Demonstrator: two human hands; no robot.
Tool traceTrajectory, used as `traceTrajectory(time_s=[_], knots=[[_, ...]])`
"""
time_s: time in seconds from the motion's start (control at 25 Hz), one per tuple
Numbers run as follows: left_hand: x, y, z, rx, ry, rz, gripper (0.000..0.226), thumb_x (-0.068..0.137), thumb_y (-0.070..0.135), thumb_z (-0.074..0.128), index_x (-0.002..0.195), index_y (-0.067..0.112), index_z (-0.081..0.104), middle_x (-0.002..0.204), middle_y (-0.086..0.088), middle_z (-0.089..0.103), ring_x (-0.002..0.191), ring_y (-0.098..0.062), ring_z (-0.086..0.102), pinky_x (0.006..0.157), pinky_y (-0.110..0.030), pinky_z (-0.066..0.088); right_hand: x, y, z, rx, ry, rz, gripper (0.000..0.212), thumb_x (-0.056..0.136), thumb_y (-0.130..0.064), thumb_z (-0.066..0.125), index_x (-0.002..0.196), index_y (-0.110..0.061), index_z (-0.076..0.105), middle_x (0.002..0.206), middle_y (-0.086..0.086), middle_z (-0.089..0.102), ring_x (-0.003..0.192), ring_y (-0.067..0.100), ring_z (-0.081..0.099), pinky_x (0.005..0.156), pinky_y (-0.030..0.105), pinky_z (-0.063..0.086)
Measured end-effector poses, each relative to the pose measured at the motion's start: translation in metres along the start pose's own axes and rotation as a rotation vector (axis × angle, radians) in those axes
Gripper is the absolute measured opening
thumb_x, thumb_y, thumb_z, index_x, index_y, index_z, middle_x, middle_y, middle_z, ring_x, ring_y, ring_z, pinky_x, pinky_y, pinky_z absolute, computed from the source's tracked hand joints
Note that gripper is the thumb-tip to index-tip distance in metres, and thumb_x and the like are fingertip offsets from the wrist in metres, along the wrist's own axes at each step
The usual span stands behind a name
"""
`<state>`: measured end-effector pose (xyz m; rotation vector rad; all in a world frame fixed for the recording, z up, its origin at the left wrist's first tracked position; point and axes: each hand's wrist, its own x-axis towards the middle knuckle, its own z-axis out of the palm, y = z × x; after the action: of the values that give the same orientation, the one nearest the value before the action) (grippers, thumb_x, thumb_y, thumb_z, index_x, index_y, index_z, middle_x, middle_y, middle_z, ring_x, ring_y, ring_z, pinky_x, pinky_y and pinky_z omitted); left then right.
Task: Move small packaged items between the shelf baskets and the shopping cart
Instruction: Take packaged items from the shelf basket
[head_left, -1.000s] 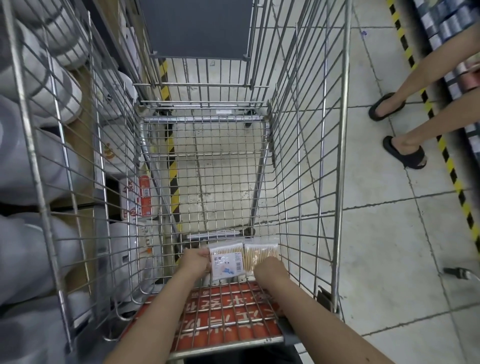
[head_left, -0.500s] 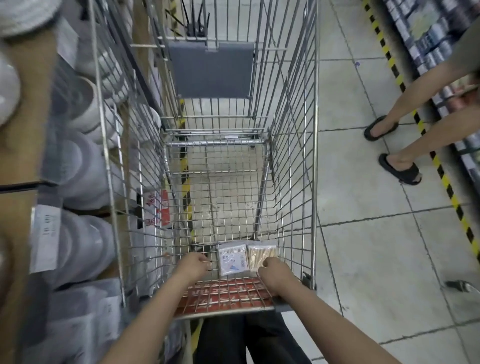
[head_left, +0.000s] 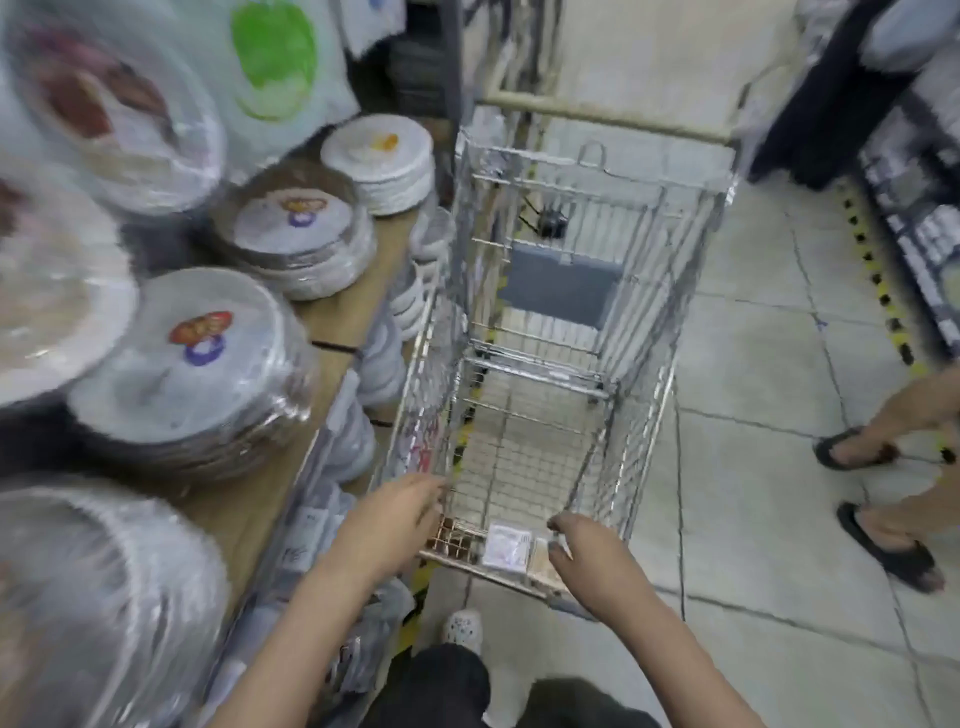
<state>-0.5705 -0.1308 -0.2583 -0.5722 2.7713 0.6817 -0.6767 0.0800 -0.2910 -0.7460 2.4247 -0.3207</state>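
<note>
The wire shopping cart (head_left: 675, 364) stands in front of me, its deep basket holding nothing that I can see. Two small flat packs lie side by side on the red seat flap at the near end: a white-labelled pack (head_left: 506, 543) and a pack of wooden-stick swabs (head_left: 543, 564). My left hand (head_left: 395, 525) hovers at the cart's near left corner with relaxed fingers, apart from the packs. Just right of the swab pack, my right hand (head_left: 587, 551) hangs with loosely curled fingers and holds nothing.
Wrapped stacks of paper plates (head_left: 192, 364) fill the wooden shelf (head_left: 343, 317) on the left, close against the cart. Another person's sandalled feet (head_left: 883, 545) stand on the tiled floor at right, near yellow-black tape (head_left: 878, 280) and a further shelf (head_left: 924, 234).
Both hands let go of the two packs, which now lie on the seat flap. My view rose and pulled back, so the plate shelf shows on the left.
</note>
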Motion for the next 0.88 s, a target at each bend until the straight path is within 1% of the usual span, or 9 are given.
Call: traceTrajectory(time_s=[0.12,0.2,0.28,0.36,0.48,0.6,0.72,0.8,0.88], knots=[[-0.064,0.019,-0.013,-0.075,0.258,-0.078,0.039,0.098,0.028,0.043,0.136,0.025,0.046,0.136,0.008,0.049,0.122,-0.014,0.048,0.097,-0.029,0.041,-0.022,-0.004,-0.031,-0.066,0.021,-0.170,0.037,0.098,-0.027,0.043,0.133,-0.020,0.049,0.133,-0.001,0.056,0.117,0.019,0.055,0.092,0.028,0.041],[-0.111,0.034,-0.006,-0.156,0.388,-0.202,0.038,0.098,0.029,0.044,0.136,0.026,0.045,0.136,0.011,0.048,0.124,-0.013,0.047,0.098,-0.026,0.038,-0.038,-0.004,-0.046,-0.114,0.010,-0.301,0.036,0.098,-0.029,0.042,0.133,-0.022,0.048,0.130,-0.002,0.058,0.116,0.018,0.056,0.091,0.026,0.040],[-0.162,0.055,0.009,-0.339,0.476,-0.364,0.037,0.097,0.029,0.047,0.134,0.030,0.045,0.133,0.013,0.048,0.122,-0.012,0.049,0.098,-0.024,0.038,-0.058,-0.006,-0.058,-0.156,-0.016,-0.422,0.035,0.099,-0.029,0.041,0.133,-0.023,0.047,0.129,-0.003,0.058,0.115,0.017,0.056,0.087,0.024,0.039],[-0.212,0.076,0.028,-0.513,0.531,-0.453,0.037,0.095,0.028,0.052,0.131,0.034,0.045,0.132,0.011,0.050,0.121,-0.009,0.050,0.101,-0.025,0.040,-0.074,-0.011,-0.060,-0.178,-0.056,-0.524,0.035,0.100,-0.029,0.041,0.133,-0.022,0.047,0.131,-0.003,0.057,0.114,0.017,0.057,0.088,0.025,0.041],[-0.292,0.101,0.048,-0.627,0.647,-0.612,0.035,0.094,0.026,0.055,0.125,0.039,0.044,0.127,0.017,0.051,0.119,-0.001,0.049,0.102,-0.024,0.040,-0.110,-0.036,-0.052,-0.196,-0.172,-0.672,0.032,0.098,-0.027,0.045,0.128,-0.020,0.052,0.125,0.001,0.060,0.111,0.018,0.057,0.086,0.028,0.043],[-0.362,0.113,0.055,-0.651,0.784,-0.746,0.033,0.094,0.024,0.056,0.123,0.038,0.046,0.125,0.015,0.054,0.117,-0.001,0.051,0.097,-0.016,0.041,-0.148,-0.073,-0.036,-0.130,-0.194,-0.892,0.028,0.096,-0.023,0.050,0.122,-0.019,0.056,0.109,-0.002,0.063,0.095,0.012,0.058,0.076,0.023,0.043],[-0.416,0.109,0.056,-0.621,0.879,-0.875,0.039,0.094,0.029,0.054,0.133,0.027,0.049,0.130,0.014,0.052,0.121,-0.001,0.048,0.103,-0.023,0.040,-0.190,-0.116,-0.020,-0.100,-0.229,-1.067,0.030,0.097,-0.024,0.049,0.126,-0.023,0.054,0.100,-0.011,0.057,0.079,0.000,0.050,0.069,0.014,0.041],[-0.446,0.105,0.055,-0.640,0.931,-0.897,0.040,0.094,0.029,0.054,0.134,0.027,0.049,0.131,0.013,0.054,0.120,-0.001,0.048,0.103,-0.025,0.040,-0.219,-0.142,-0.011,-0.090,-0.274,-1.131,0.033,0.098,-0.028,0.047,0.131,-0.026,0.050,0.117,-0.011,0.056,0.092,0.000,0.052,0.081,0.014,0.045],[-0.476,0.098,0.048,-0.645,0.979,-0.888,0.039,0.094,0.029,0.054,0.133,0.029,0.049,0.130,0.015,0.054,0.119,0.001,0.048,0.103,-0.026,0.041,-0.251,-0.171,-0.005,-0.101,-0.266,-1.199,0.034,0.099,-0.030,0.045,0.133,-0.027,0.048,0.129,-0.012,0.052,0.111,0.005,0.052,0.091,0.018,0.042]])
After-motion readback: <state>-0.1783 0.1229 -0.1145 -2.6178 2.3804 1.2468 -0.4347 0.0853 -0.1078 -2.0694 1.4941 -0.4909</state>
